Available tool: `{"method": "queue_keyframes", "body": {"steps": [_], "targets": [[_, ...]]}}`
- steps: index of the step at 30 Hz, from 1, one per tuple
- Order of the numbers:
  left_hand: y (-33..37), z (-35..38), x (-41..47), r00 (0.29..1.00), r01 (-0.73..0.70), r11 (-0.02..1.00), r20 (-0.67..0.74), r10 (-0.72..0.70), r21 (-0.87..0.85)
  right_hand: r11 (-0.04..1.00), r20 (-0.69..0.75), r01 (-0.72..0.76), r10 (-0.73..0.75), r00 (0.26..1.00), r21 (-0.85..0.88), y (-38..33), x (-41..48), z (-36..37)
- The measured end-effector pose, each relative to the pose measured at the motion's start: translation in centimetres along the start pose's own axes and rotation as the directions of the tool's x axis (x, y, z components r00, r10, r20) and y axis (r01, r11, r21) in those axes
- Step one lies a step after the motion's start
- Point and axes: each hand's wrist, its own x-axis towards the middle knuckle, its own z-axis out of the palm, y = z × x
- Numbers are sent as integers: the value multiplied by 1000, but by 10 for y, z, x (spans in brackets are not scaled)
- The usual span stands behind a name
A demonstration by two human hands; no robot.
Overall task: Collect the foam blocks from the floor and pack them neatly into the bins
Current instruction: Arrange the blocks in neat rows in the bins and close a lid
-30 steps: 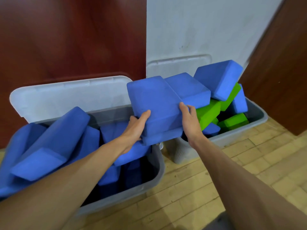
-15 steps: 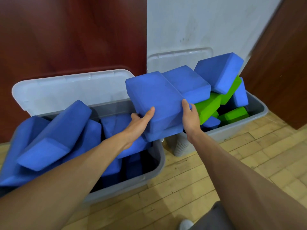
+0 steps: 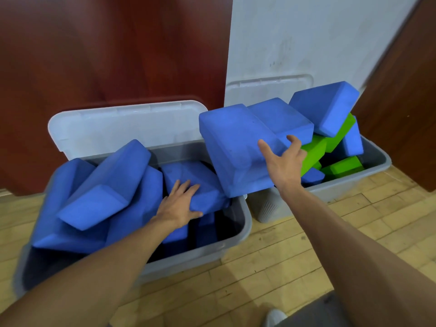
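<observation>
Head view: left hand (image 3: 179, 204) now lies flat on a lower block (image 3: 195, 182) at 8 o'clock; wide-spread right hand (image 3: 280, 161) alone props the unpacked tilted block (image 3: 233, 147).

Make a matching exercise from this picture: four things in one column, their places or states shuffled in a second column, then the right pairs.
Column one:
1. left hand
2. right hand
3. green blocks
4. left bin's lid

Column two:
A. piled in the right bin
B. propped upright behind its bin
C. resting on a blue block inside the left bin
D. spread against the tilted blue block between the bins

Pairs: 1-C, 2-D, 3-A, 4-B
</observation>
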Motion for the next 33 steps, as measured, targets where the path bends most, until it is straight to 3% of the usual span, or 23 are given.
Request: {"method": "queue_keyframes", "body": {"steps": [4,7,13,17,21,24,26,29,33], "targets": [[2,3,-4,997,-37,999,-64,35,-40,970,45,50,-40,998,-238,4,-11,6],[-8,-7,-11,997,-31,999,-77,28,-42,954,47,5,9,999,-299,0,-10,6],[-38,-27,-27,991,-37,998,-132,29,-55,918,43,80,-68,997,-387,-11,-15,11],[-22,-18,-28,963,186,953,-149,-226,-239,889,48,123,-113,992,-440,-8,-20,8],[-12,-12,-18,871,442,832,-63,-488,-334,875,40,175,-176,984,-452,-6,-23,6],[-11,-16,-12,856,490,799,19,-517,-348,839,19,244,-270,963,-487,-7,-26,7],[-3,-18,-11,840,501,733,57,-539,-459,793,2,396,-446,895,-463,-10,-31,7],[16,-16,-12,839,479,695,46,-543,-536,754,180,604,-577,797,-258,-21,-43,8],[19,-10,-11,856,450,662,77,-511,-599,741,596,622,-386,704,-254,-26,-58,16]]}}
